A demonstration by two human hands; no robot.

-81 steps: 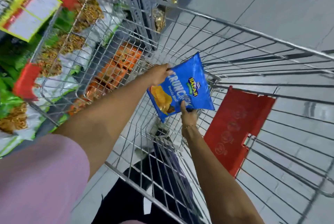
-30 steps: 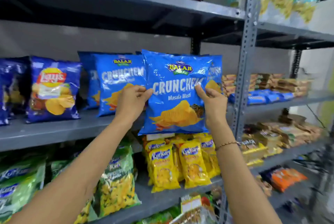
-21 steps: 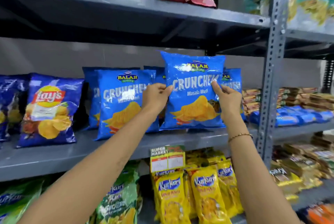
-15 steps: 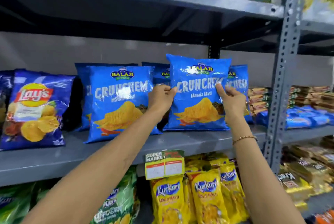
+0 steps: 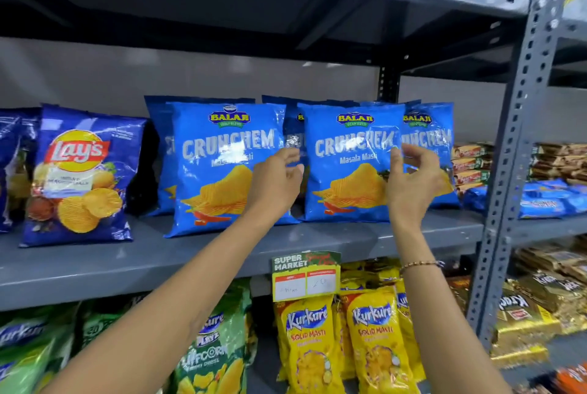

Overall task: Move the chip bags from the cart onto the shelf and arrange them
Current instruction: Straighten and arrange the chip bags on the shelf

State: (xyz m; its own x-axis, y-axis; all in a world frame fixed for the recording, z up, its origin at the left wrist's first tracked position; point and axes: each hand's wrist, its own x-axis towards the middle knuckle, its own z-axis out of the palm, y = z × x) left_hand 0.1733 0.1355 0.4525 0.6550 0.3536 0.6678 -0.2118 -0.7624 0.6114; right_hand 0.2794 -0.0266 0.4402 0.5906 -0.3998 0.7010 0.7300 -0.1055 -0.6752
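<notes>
Both hands' grips (image 5: 275,183) (image 5: 413,181) hover unclenched beside the upright Crunchem bag (image 5: 349,168).

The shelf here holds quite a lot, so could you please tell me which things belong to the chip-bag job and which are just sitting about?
Part of the job:
- Crunchem bag just placed
- neighbouring Crunchem bag
- grey shelf
- left hand, open
- right hand, open

Just sitting about:
- Lay's bag
- yellow Kurkure packs
- green puffcorn bags
- price tag
</notes>
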